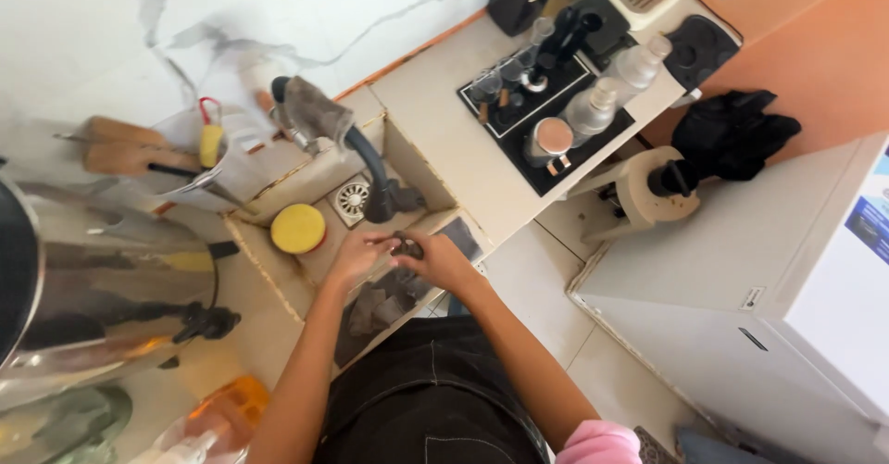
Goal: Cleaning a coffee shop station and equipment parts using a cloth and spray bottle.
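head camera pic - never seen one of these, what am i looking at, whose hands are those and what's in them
The one picture comes from a camera worn on a person's head, looking straight down. The two bare arms are the wearer's own. Both hands meet over a small tiled sink, under a dark bent tap. The left hand and right hand together hold a small dark object; what it is cannot be told. A round yellow sponge lies in the sink. A big steel urn stands at the left, and a black tray of shakers on the counter beyond.

A small dark round piece (406, 246) sits low over the sink (319, 191), just below the tap's black spout (378, 206). It is pinched from both sides. Its exact shape is too small to tell.
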